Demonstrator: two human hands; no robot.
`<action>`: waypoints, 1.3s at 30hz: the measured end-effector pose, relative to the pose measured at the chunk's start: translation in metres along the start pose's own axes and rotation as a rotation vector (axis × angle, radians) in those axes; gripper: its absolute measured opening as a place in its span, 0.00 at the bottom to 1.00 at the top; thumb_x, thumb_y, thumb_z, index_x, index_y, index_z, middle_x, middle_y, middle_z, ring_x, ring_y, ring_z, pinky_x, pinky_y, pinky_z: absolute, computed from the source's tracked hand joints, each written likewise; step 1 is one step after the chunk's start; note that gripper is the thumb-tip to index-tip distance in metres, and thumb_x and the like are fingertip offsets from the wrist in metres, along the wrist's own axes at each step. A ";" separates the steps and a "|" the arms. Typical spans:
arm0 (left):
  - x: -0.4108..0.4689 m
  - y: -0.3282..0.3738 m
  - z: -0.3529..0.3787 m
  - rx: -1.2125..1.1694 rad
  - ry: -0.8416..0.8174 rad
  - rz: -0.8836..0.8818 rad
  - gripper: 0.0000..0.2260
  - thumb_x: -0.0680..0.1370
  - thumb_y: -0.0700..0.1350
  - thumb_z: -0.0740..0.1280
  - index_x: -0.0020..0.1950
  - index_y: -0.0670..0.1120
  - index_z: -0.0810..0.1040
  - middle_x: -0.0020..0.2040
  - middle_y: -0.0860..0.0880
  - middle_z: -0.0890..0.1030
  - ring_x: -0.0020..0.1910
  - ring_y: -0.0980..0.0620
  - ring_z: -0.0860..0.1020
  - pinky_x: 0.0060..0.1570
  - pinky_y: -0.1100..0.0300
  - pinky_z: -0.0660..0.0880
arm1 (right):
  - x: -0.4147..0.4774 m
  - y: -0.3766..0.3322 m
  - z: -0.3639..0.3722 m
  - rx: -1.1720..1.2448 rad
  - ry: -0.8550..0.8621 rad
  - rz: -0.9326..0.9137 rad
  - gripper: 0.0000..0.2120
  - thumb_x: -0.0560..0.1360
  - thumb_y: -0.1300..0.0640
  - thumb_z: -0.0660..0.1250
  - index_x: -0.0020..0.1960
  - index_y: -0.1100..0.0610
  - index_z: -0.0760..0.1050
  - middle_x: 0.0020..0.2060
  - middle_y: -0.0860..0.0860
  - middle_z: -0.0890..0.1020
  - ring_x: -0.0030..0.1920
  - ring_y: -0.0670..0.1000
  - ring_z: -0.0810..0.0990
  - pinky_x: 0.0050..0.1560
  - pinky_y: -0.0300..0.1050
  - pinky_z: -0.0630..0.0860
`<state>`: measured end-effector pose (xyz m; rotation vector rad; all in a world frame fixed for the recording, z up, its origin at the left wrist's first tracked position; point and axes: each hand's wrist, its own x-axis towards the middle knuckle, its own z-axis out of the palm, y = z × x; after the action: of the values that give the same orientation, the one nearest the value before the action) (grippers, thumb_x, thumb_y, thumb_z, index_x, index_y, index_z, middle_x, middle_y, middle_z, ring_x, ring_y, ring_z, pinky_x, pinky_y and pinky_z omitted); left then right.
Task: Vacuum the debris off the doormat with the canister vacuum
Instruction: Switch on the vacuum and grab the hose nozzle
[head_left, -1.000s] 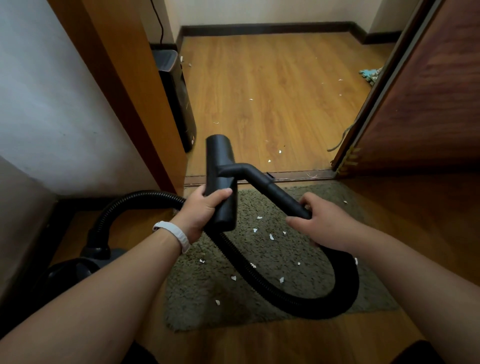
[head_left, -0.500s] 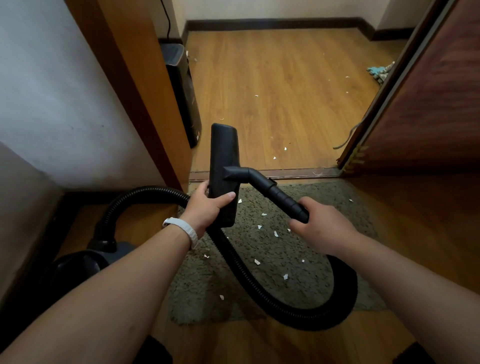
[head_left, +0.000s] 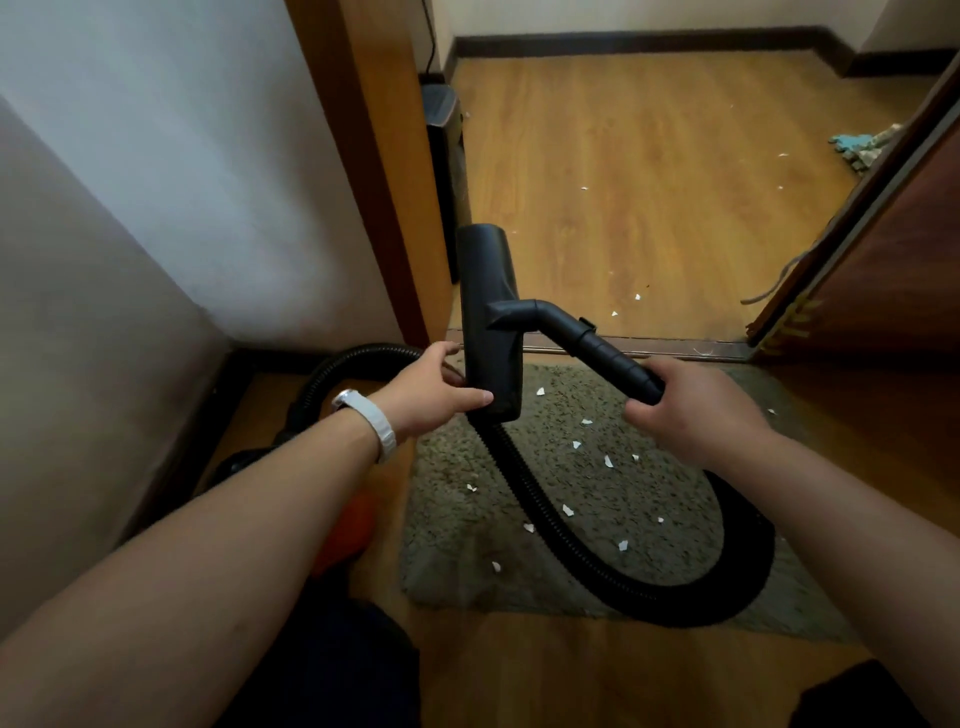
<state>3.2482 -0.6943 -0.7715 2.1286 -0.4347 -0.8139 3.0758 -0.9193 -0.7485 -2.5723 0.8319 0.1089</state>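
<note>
A grey-green shaggy doormat lies on the wood floor before the doorway, strewn with several white paper scraps. My left hand grips the lower end of the black vacuum floor nozzle, held upright above the mat. My right hand grips the black tube that joins the nozzle. The ribbed black hose loops across the mat and runs left behind my arm to the canister, which is mostly hidden.
An open brown door stands at right, a wooden door frame and white wall at left. A black box stands beyond the frame. More scraps dot the far room's floor; a blue cloth lies near the door.
The view has shifted right and down slightly. The nozzle has turned more upright and risen a little between my hands; both hands keep their hold.
</note>
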 end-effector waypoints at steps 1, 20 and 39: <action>-0.009 -0.001 -0.012 0.036 0.022 0.020 0.36 0.75 0.49 0.75 0.78 0.50 0.61 0.57 0.52 0.77 0.52 0.57 0.78 0.46 0.61 0.74 | 0.000 -0.006 0.002 -0.011 0.001 -0.024 0.10 0.73 0.47 0.69 0.53 0.44 0.74 0.36 0.48 0.79 0.34 0.51 0.80 0.33 0.44 0.77; -0.161 -0.229 -0.141 0.321 0.188 -0.218 0.45 0.69 0.55 0.79 0.80 0.50 0.59 0.76 0.51 0.65 0.74 0.50 0.65 0.72 0.51 0.65 | -0.014 -0.143 0.070 -0.172 -0.127 -0.428 0.12 0.74 0.46 0.70 0.55 0.47 0.76 0.34 0.48 0.78 0.32 0.49 0.77 0.29 0.40 0.71; -0.144 -0.305 -0.146 0.919 -0.016 -0.126 0.67 0.59 0.68 0.78 0.74 0.61 0.26 0.83 0.47 0.45 0.77 0.42 0.61 0.71 0.46 0.66 | 0.001 -0.168 0.113 -0.170 -0.200 -0.426 0.09 0.74 0.47 0.71 0.51 0.47 0.75 0.33 0.50 0.80 0.31 0.51 0.79 0.32 0.47 0.79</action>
<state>3.2509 -0.3441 -0.8826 3.0148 -0.7978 -0.7788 3.1796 -0.7502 -0.7874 -2.7767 0.2004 0.3121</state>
